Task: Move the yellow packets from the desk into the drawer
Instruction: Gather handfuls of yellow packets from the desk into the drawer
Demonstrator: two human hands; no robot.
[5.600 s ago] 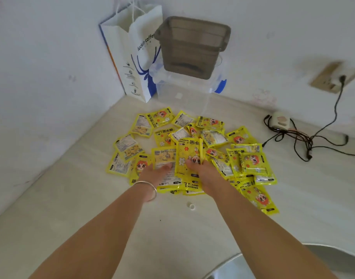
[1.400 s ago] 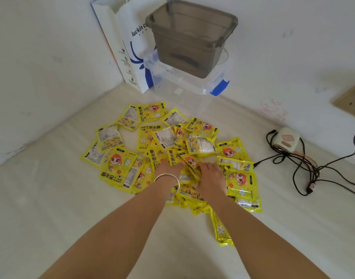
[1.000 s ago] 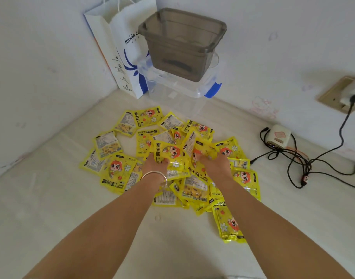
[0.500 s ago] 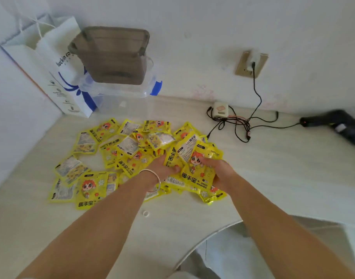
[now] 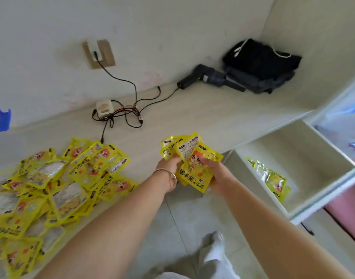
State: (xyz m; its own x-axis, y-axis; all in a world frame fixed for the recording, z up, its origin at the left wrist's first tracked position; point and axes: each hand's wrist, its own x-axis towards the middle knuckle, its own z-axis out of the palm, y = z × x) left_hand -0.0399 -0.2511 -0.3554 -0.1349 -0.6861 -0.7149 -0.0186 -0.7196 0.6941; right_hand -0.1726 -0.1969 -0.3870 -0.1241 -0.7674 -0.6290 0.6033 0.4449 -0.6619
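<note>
Head view shows both hands carrying a fanned bundle of glossy yellow hand-warmer packets [image 5: 189,161] in the air, above the desk's front edge and short of the open white drawer [image 5: 305,158] at the right. The left hand [image 5: 169,165], a thin metal bangle [image 5: 170,175] on its wrist, has its fingers curled round the bundle's left side; the right hand [image 5: 214,172] curls round the lower right, thumb pressed on the front packet.

The bundle is loose and splayed, with the packets at different angles, so I judge the outer ones are held only by friction. Any easing of the fingers before the drawer could let slippery foil slide out onto the tiled floor [image 5: 172,234] in the gap below.

A few yellow packets [image 5: 271,178] already lie against the drawer's near wall. Releasing too early could leave packets hanging on that near wall.

The large heap of yellow packets [image 5: 57,184] remains on the pale wooden desk [image 5: 202,113], some close to the front edge, where a sweeping forearm could knock them off.
</note>
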